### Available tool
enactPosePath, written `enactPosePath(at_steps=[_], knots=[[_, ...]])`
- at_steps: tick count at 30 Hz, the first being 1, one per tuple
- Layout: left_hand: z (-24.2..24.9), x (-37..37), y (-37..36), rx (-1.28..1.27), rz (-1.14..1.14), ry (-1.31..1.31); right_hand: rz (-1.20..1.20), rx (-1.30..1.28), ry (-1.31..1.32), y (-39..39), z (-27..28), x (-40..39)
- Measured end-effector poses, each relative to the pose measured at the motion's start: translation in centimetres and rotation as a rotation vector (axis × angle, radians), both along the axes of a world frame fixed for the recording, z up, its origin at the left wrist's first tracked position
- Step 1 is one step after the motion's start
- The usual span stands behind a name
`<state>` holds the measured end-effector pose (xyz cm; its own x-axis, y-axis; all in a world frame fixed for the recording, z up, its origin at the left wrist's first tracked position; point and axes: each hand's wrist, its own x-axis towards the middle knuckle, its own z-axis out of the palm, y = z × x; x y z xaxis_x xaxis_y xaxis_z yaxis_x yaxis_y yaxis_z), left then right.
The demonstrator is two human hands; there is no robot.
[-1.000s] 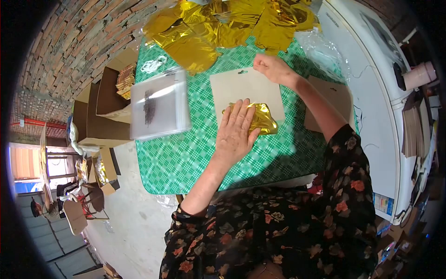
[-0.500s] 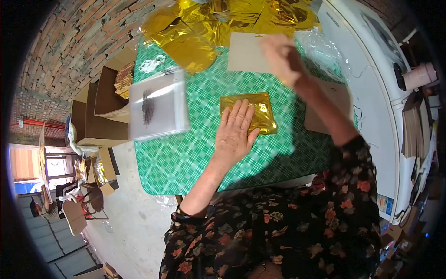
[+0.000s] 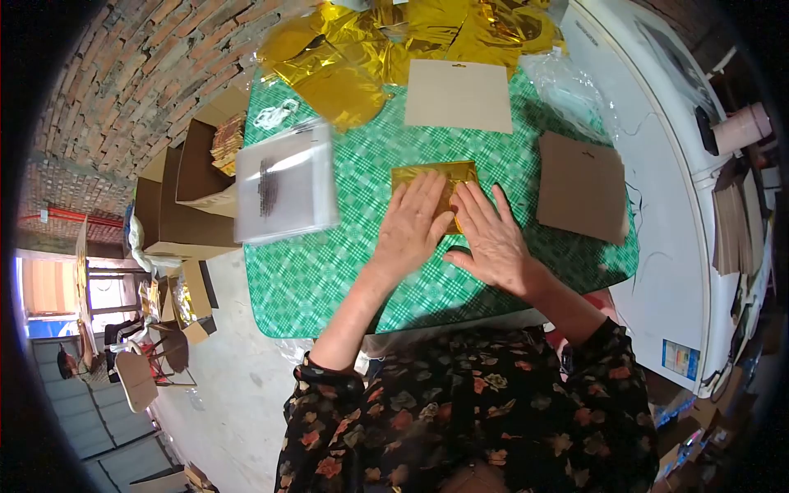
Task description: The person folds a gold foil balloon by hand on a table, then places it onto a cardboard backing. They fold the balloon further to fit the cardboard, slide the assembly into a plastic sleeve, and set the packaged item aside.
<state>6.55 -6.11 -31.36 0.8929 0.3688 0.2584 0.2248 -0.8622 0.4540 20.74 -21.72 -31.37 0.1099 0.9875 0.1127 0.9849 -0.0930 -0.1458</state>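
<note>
A folded packet of shiny gold foil [image 3: 421, 171] lies on the green checked tablecloth [image 3: 353, 283] in front of me. My left hand [image 3: 413, 222] rests flat on its left part, fingers stretched out. On its right side lies my right hand [image 3: 491, 234], palm down with the fingers spread and the thumb apart. Both hands cover much of the foil. Beyond them is a pale card [image 3: 459, 97] with a hanger slot at its top edge. A stack of brown cards [image 3: 581, 185] with a similar slot sits to the right of my right hand.
Clear plastic sleeves [image 3: 283, 189] are stacked at the table's left. Large gold foil sheets [image 3: 444, 37] spread over the far end, beside crumpled clear plastic [image 3: 571, 90]. Open cardboard boxes [image 3: 185, 201] stand left of the table. A white fridge-like cabinet [image 3: 649, 156] borders the right side.
My right hand has come down from above the pale card onto the foil's right side. The pale card and brown stack are now uncovered. My left hand stays on the foil.
</note>
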Motion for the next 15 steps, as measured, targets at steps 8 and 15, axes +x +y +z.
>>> enactPosePath(at_steps=[8,15], knots=[[1.5,2.8,5.3,0.157,0.009,-0.044,-0.004,-0.018,0.026,-0.1,-0.6,0.1],[2.6,5.5,8.7,0.112,-0.006,0.331,-0.008,-0.021,0.058,-0.1,-0.3,0.1]])
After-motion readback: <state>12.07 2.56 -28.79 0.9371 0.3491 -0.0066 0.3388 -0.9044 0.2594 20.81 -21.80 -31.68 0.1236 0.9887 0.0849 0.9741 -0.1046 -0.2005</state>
